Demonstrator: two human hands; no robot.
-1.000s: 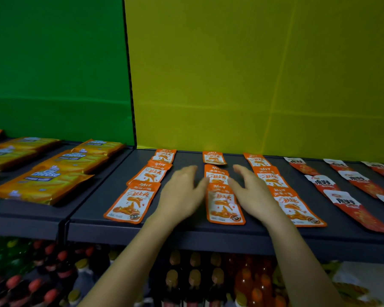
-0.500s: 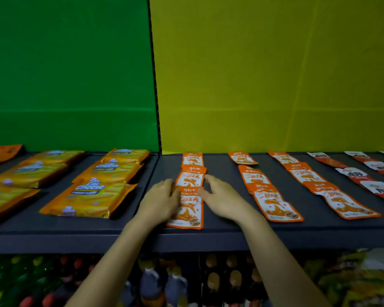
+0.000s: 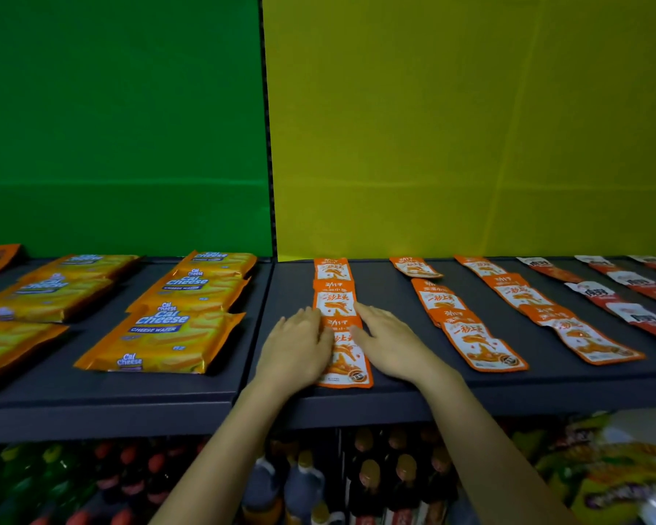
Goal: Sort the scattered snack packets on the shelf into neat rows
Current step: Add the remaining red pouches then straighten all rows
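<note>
Three small orange snack packets form a straight front-to-back row (image 3: 335,293) on the dark shelf (image 3: 394,377). My left hand (image 3: 296,346) lies flat against the left edge of the front packet (image 3: 347,363). My right hand (image 3: 391,344) lies flat against its right edge, fingers extended. Neither hand grips anything. To the right run two more rows of the same orange packets, the middle row (image 3: 459,320) and the right row (image 3: 538,305). Both slant slightly.
Red-and-white packets (image 3: 622,301) lie in rows at the far right. Large orange Cal Cheese wafer packs (image 3: 175,316) fill the left shelf section before a green backdrop. Bottles (image 3: 368,479) stand on the shelf below. A yellow wall backs the right section.
Both hands left the middle row and moved to the left row. That row, slanted a second ago, now lies straight between my palms. The view has shifted left.
</note>
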